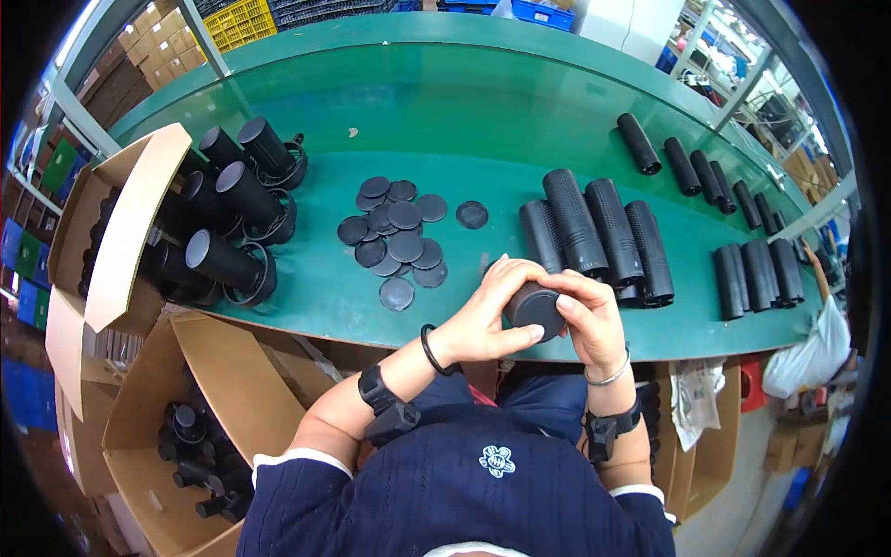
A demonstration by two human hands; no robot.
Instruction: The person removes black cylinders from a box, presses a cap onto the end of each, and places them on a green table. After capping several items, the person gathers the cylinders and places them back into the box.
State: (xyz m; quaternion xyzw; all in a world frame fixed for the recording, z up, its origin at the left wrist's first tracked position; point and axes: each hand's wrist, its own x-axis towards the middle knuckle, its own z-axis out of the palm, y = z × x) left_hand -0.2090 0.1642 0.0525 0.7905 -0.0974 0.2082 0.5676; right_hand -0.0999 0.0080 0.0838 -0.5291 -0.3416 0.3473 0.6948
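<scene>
Both hands are closed around one black cylinder (535,316) at the table's near edge, its round flat end facing me. My left hand (492,311) wraps its left side, with the thumb lying on the end face. My right hand (589,320) grips the right side, thumb on the rim of that face. The rest of the cylinder is hidden behind my fingers. Left of my hands lies a loose pile of thin black discs (405,217), with a single disc (471,214) apart from it. Just beyond my right hand lie several long perforated black tubes (574,223) side by side.
Black cylinders with ring-shaped handles (264,213) stand at the left beside an open cardboard box (139,223). More black tubes (756,277) lie at the right on the green table (390,111). Another box (232,362) of black parts sits below, at the lower left.
</scene>
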